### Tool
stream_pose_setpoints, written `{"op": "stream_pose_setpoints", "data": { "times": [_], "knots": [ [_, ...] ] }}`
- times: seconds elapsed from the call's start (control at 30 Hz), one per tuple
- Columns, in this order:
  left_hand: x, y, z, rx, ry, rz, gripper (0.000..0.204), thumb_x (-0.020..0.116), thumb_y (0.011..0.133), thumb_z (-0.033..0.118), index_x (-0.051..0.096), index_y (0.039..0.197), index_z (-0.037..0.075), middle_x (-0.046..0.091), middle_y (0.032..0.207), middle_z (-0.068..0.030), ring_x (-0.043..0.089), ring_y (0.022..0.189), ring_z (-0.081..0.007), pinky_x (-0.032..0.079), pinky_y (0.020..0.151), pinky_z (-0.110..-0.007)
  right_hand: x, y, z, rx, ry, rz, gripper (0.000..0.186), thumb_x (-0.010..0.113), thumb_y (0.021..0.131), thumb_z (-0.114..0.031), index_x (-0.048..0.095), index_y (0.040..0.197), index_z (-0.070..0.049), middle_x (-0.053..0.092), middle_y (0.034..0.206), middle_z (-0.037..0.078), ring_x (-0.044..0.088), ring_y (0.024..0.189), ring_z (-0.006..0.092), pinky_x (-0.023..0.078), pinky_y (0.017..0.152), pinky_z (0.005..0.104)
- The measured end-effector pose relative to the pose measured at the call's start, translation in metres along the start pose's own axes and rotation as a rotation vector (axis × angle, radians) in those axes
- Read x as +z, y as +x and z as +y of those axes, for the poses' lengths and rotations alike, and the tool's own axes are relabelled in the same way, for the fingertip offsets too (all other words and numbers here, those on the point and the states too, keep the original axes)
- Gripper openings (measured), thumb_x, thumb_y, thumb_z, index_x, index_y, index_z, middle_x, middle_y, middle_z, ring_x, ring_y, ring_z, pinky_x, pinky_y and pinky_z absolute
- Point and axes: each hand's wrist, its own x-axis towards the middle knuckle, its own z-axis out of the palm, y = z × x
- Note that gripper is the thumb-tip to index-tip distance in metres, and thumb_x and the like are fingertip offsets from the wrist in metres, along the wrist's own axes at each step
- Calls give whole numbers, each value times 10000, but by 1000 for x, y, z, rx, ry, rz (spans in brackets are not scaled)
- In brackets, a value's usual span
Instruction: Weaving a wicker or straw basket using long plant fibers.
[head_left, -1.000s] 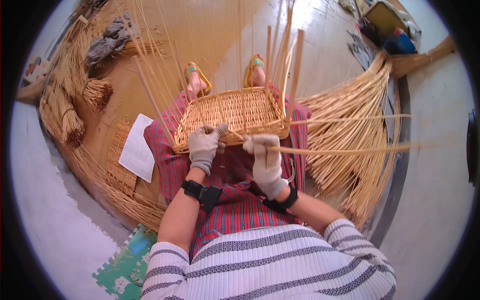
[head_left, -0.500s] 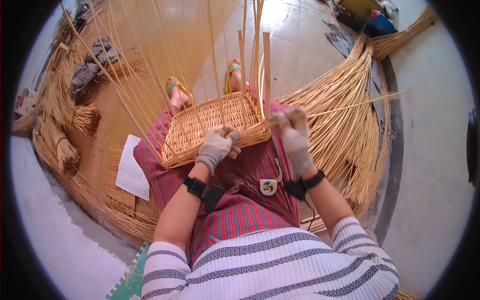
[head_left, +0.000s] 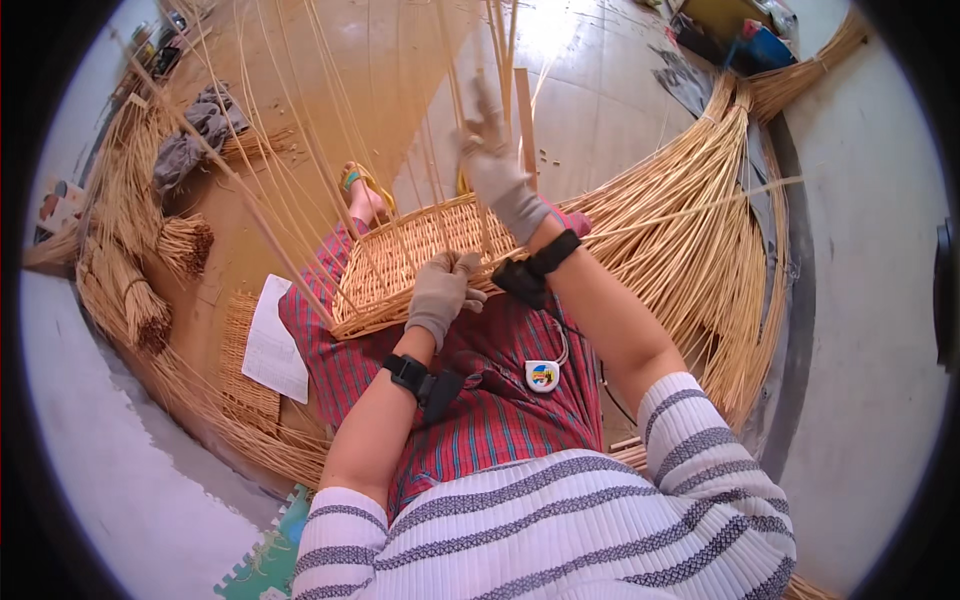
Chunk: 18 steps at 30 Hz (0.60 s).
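A shallow rectangular wicker basket (head_left: 390, 250) rests on the red striped cloth (head_left: 470, 420) over my lap, long thin stakes and several flat sticks (head_left: 524, 110) standing up from it. My gloved left hand (head_left: 443, 295) is closed on the basket's near edge, toward its right half. My gloved right hand (head_left: 497, 170) is raised among the upright stakes above the back right of the basket. Its fingers point upward but are smeared by motion, so I cannot tell what they hold. A pale strand (head_left: 730, 195) stretches from the basket's right side out to the right.
Cane bundles (head_left: 140, 290) line the left, with grey crumpled fabric (head_left: 195, 140). A woven mat (head_left: 250, 390) under a paper sheet (head_left: 275, 345) lies left of me. A large cane pile (head_left: 690, 280) fans out right, below dark and blue items (head_left: 750, 50). Green foam mat (head_left: 260, 560) is lower left.
My right hand has moved from the basket's near right edge up and left into the stakes. My left hand stays on the near edge, while the basket has shifted slightly in view.
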Motion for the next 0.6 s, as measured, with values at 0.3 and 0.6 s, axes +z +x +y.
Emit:
{"op": "stream_pose_setpoints", "data": {
  "times": [0.3, 0.6],
  "knots": [
    [12, -1, 7, 95, 259, 64, 291, 662, 966, 225, 436, 961, 42, 598, 708, -111, 593, 419, -192, 468, 314, -312, -11, 2, -43, 76, 355, 153, 265, 475, 1054, -124, 511, 1312, -169, 546, 997, 3, 431, 647, 42, 410, 555, 218],
    [16, 10, 8, 62, 81, 24, 313, 734, 898, 109, 423, 933, 97, 604, 713, -82, 617, 449, -182, 488, 320, -311, -146, -116, -24, 202, 215, 529, 160, 434, 1080, -213, 496, 1176, -101, 492, 723, -15, 443, 560, 77, 448, 547, 234]
  ]
}}
